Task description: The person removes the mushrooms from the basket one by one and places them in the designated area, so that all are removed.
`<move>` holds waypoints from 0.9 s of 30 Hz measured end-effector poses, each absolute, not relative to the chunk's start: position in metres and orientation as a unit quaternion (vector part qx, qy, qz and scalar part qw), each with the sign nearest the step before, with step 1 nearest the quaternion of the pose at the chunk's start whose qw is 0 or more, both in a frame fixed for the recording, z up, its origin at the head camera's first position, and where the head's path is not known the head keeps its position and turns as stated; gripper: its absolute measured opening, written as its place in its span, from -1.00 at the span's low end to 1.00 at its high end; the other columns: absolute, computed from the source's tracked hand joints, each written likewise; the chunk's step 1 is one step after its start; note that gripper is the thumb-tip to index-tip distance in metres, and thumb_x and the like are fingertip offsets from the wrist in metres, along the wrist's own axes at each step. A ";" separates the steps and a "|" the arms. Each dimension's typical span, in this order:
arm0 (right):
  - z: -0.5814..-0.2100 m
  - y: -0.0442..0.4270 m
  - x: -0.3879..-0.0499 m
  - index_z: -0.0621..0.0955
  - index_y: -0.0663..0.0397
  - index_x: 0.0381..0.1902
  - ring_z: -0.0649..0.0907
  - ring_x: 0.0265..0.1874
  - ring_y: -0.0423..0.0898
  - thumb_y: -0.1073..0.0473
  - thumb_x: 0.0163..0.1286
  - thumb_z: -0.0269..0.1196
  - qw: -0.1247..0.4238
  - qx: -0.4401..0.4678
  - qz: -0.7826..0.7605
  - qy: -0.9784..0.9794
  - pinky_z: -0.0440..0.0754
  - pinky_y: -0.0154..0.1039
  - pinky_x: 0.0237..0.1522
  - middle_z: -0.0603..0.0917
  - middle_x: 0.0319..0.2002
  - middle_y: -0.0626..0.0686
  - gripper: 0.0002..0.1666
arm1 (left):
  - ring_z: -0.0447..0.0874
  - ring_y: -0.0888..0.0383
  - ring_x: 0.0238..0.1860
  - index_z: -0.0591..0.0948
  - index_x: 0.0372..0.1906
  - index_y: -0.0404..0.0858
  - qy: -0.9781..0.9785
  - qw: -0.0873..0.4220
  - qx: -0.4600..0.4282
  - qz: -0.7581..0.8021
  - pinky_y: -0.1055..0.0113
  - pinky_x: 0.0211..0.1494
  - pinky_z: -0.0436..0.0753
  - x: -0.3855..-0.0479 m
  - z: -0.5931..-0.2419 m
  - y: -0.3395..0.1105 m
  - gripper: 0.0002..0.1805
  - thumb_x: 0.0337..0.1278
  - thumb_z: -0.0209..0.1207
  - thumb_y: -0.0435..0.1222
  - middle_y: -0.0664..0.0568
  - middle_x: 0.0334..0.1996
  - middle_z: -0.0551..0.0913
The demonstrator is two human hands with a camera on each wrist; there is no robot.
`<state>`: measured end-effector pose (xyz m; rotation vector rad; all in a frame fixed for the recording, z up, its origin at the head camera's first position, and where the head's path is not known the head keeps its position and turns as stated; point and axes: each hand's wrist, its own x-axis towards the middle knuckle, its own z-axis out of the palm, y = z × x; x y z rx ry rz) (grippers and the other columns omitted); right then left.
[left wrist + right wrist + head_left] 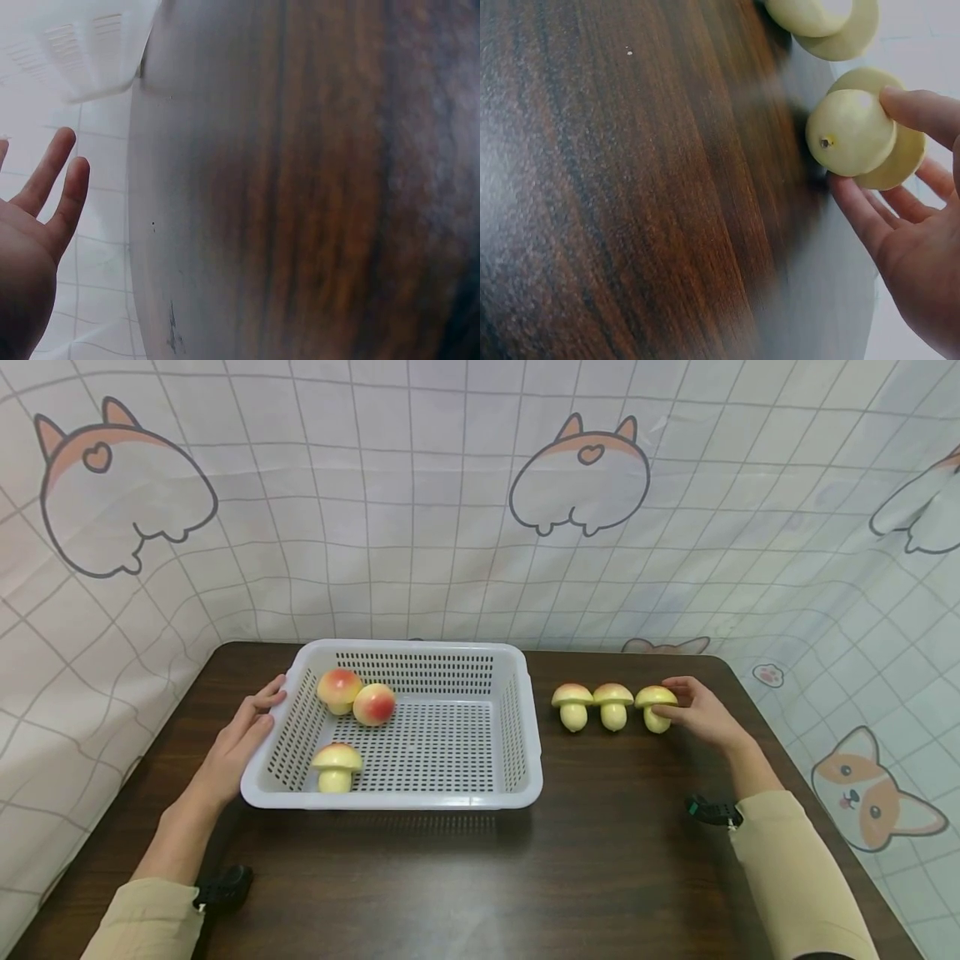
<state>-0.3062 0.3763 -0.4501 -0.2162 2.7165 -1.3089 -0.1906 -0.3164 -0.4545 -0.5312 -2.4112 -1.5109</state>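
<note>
While the left hand (236, 747) touches the white basket (390, 802) at its left side with relaxed fingers, two peaches (374, 704) and one mushroom (337, 767) lie inside, two mushrooms (613, 697) lie rightward on the desk (600, 860), and the rightmost mushroom (652, 703), beside them, is pinched by the right hand (702, 714).

A wood-grain tabletop (450, 893) lies toward six o'clock; gridded cloth (435, 552) hangs at twelve, printed with a corgi rump (135, 497) at ten, a corgi face (870, 793) at four.
</note>
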 end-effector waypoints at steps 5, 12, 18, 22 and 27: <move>-0.447 0.375 -0.303 0.27 0.41 0.44 0.42 0.32 0.33 0.05 0.48 0.34 0.046 -0.068 -0.413 0.907 0.48 -0.33 -0.05 0.38 0.35 0.43 -0.19 | 0.17 0.41 0.45 0.32 0.42 -0.36 -0.829 0.124 -0.182 -0.515 0.62 0.13 0.39 -0.191 -0.454 -0.316 -0.59 0.64 -0.19 -0.32 -0.09 0.62 0.11; -0.452 0.376 -0.308 0.31 0.39 0.43 0.46 0.24 0.31 0.10 0.48 0.34 0.037 -0.073 -0.418 0.905 0.55 -0.38 -0.15 0.42 0.31 0.48 -0.23 | 0.15 0.40 0.46 0.32 0.41 -0.36 -0.828 0.123 -0.180 -0.516 0.63 0.17 0.35 -0.190 -0.454 -0.316 -0.59 0.64 -0.19 -0.31 -0.10 0.62 0.11; -0.452 0.373 -0.306 0.30 0.40 0.44 0.50 0.17 0.24 0.14 0.48 0.34 0.035 -0.079 -0.436 0.896 0.65 -0.30 -0.15 0.44 0.29 0.48 -0.24 | 0.16 0.40 0.46 0.32 0.41 -0.36 -0.827 0.122 -0.181 -0.518 0.62 0.16 0.36 -0.190 -0.454 -0.316 -0.59 0.64 -0.19 -0.32 -0.10 0.62 0.11; -0.449 0.372 -0.303 0.28 0.38 0.46 0.51 0.15 0.21 0.11 0.47 0.35 0.039 -0.078 -0.445 0.891 0.69 -0.18 -0.10 0.41 0.31 0.47 -0.21 | 0.15 0.40 0.46 0.32 0.41 -0.37 -0.827 0.124 -0.183 -0.516 0.62 0.15 0.36 -0.189 -0.453 -0.315 -0.59 0.64 -0.19 -0.32 -0.11 0.62 0.10; -0.447 0.373 -0.301 0.23 0.38 0.48 0.49 0.20 0.26 0.09 0.48 0.35 0.054 -0.075 -0.459 0.883 0.68 -0.11 -0.02 0.35 0.36 0.47 -0.16 | 0.16 0.40 0.45 0.32 0.40 -0.38 -0.827 0.124 -0.184 -0.517 0.62 0.14 0.38 -0.189 -0.453 -0.315 -0.59 0.64 -0.19 -0.33 -0.11 0.62 0.10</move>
